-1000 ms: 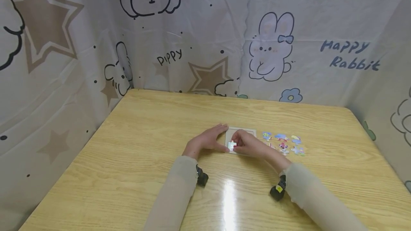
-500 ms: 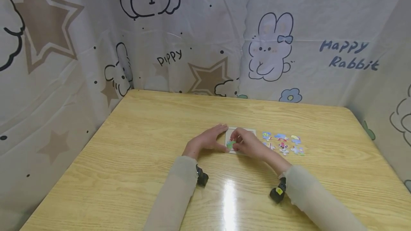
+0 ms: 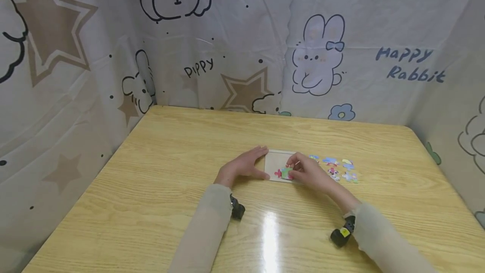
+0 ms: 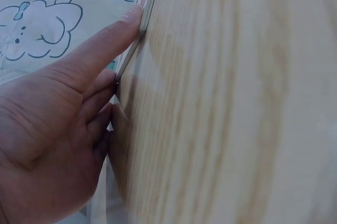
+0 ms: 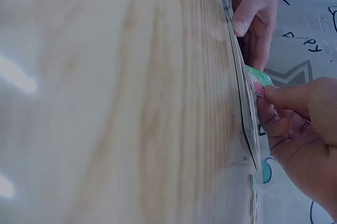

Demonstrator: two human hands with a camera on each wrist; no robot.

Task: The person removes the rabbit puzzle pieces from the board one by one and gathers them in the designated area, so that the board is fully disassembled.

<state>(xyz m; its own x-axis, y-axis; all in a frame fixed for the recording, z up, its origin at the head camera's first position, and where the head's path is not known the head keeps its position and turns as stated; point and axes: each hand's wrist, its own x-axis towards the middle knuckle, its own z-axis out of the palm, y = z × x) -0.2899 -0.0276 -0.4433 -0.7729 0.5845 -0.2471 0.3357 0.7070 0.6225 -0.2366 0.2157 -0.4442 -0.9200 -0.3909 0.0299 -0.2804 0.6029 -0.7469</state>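
A pale wooden puzzle tray (image 3: pixel 272 164) lies flat on the table. My left hand (image 3: pixel 245 164) rests along the tray's left side, fingers extended to the far corner and thumb at the near one; the thumb touches the rim in the left wrist view. Between thumb and fingers, my right hand (image 3: pixel 308 172) pinches a green and pink jigsaw piece (image 3: pixel 286 173) over the tray's near part. A pink patch (image 3: pixel 278 174) shows just left of it; I cannot tell whether it belongs to the same piece. The right hand covers the tray's right side.
Several loose jigsaw pieces (image 3: pixel 331 161) lie in two rows right of the tray, partly behind the right hand. The wooden table (image 3: pixel 182 151) ends at a printed curtain (image 3: pixel 242 45) at the back and sides.
My right hand has moved right across the tray with the jigsaw piece, from the near left corner toward the middle. The piece has turned from its pale side to green. The left hand stays put.
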